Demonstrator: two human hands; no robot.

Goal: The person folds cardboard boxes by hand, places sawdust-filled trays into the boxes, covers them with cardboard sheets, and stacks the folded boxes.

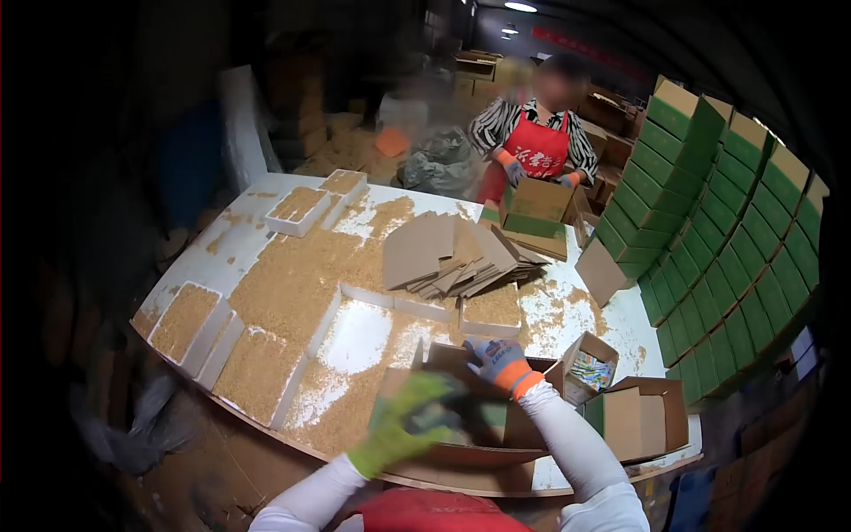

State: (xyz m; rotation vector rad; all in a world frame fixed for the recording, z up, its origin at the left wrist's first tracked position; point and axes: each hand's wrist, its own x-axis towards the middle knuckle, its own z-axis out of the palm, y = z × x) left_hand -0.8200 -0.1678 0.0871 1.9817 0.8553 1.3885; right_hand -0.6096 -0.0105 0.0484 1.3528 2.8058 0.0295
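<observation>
An open cardboard box with green on its sides stands in front of me at the near table edge. My right hand, in a grey-blue glove with an orange cuff, grips the box's far rim. My left hand, in a lime-green glove with a dark palm, is over the box's left side. Motion smears its fingers, so whether they hold anything is unclear. Just beyond the right hand is a white tray filled with tan granules.
Tan granules cover much of the white table. Cardboard sheets lie in a pile. At right are a box of colourful packets, another open box and stacked green boxes. Across the table, a person in a red apron handles a box.
</observation>
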